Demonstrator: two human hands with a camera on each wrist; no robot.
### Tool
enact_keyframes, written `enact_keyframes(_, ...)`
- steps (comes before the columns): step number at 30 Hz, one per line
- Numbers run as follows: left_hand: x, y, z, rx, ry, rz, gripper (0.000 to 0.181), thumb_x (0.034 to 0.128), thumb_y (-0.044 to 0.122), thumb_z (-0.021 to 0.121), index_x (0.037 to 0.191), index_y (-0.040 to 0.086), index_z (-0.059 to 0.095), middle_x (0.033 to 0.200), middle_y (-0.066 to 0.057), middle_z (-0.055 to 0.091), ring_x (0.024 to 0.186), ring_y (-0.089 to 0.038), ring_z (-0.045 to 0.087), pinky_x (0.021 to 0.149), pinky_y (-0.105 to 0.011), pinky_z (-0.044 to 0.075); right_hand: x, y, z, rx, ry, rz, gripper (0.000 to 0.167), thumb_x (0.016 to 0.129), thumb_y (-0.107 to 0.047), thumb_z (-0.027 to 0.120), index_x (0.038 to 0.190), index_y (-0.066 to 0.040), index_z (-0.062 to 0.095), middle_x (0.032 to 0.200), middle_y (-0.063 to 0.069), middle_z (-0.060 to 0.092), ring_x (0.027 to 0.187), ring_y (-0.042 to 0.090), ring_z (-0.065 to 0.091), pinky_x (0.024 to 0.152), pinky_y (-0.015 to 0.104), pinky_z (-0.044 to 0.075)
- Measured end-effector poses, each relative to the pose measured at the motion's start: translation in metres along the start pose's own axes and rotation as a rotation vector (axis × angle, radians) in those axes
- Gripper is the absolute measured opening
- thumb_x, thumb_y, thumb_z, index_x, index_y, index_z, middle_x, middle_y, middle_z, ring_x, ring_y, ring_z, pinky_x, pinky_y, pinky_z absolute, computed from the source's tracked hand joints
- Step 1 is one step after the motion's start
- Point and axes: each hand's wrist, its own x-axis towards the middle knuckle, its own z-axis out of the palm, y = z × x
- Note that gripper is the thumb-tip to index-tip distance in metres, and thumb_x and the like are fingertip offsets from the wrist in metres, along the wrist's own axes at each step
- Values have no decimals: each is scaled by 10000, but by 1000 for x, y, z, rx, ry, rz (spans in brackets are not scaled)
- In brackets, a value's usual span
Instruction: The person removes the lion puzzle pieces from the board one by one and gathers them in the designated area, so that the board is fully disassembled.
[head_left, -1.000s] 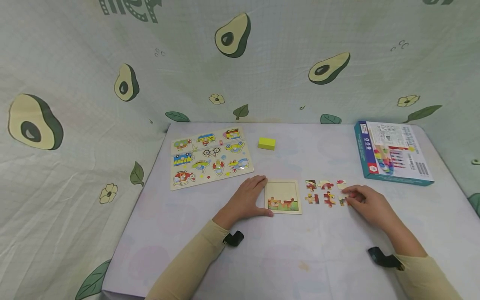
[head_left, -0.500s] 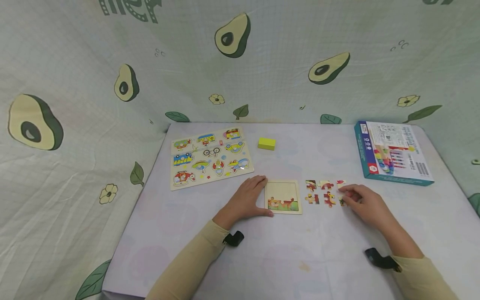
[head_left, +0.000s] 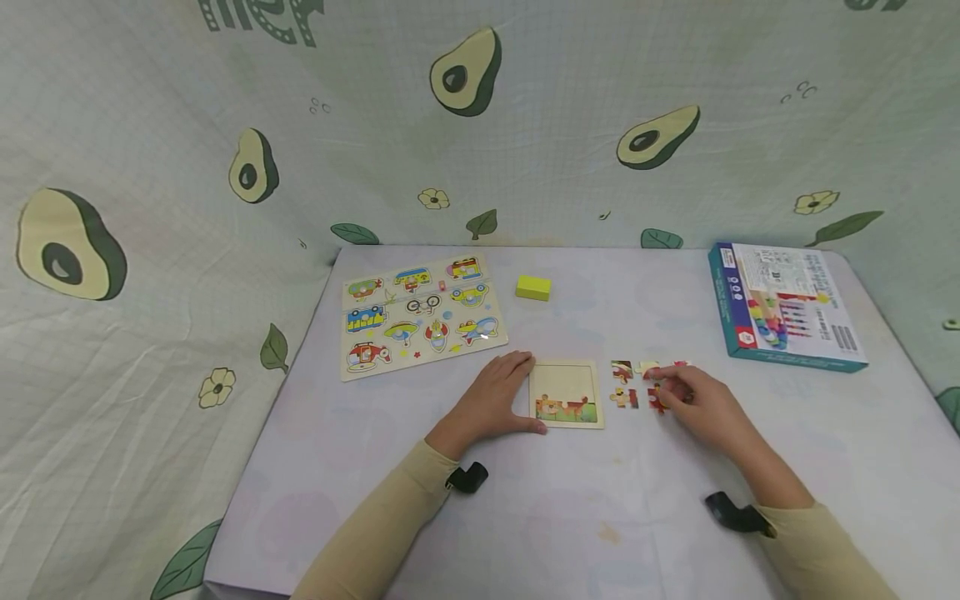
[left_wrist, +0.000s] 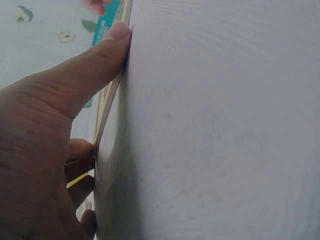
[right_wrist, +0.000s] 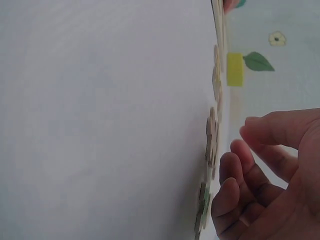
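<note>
A small square wooden puzzle board [head_left: 599, 392] lies flat on the table; joined pieces with an animal picture fill its lower part, the upper part being bare wood. My left hand [head_left: 491, 396] holds its left side, thumb at the near edge and fingers at the far left corner. The left wrist view shows the thumb [left_wrist: 102, 57] against the board's edge. Loose jigsaw pieces [head_left: 623, 397] lie in two rows to its right. Over the right-hand ones hovers my right hand [head_left: 705, 408], partly hiding them. Its fingers are loosely bent, with nothing between thumb and fingertips in the right wrist view.
A larger board with vehicle pictures [head_left: 423, 312] lies at the back left. Beside it sits a yellow-green block [head_left: 533, 288]. A blue-and-white box [head_left: 795, 304] lies at the back right, and a printed avocado cloth [head_left: 562, 167] hangs behind the table.
My right hand has moved left, from the rightmost loose pieces to over the middle ones. The left hand and the puzzle board have stayed still.
</note>
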Motion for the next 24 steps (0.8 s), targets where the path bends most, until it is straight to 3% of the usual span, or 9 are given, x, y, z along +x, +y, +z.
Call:
enact_keyframes(10, 0, 0, 0, -1, 0, -2, 1152, 752, 729, 752, 1612, 121, 286, 1655, -4, 263, 1524, -163, 213, 1269, -331, 137, 9, -21, 17, 37, -9, -84, 281, 966, -121, 686, 1239, -54, 681, 881, 15, 575, 792, 176, 509, 609, 242, 425)
enact_keyframes(18, 0, 0, 1, 1, 1, -2, 1153, 751, 724, 757, 1612, 121, 285, 1654, -5, 263, 1525, -162, 212, 1270, -330, 135, 17, -32, 32, 55, -14, -202, 270, 947, -93, 712, 1213, -47, 699, 887, -11, 602, 741, 120, 522, 601, 252, 447)
enact_keyframes(24, -2, 1, -1, 2, 7, -2, 1149, 750, 721, 761, 1608, 116, 295, 1649, -9, 275, 1520, -168, 225, 1268, -333, 148, 20, -40, 39, 63, -32, -220, 260, 950, -94, 711, 1208, -66, 699, 881, -25, 608, 732, 116, 519, 611, 251, 457)
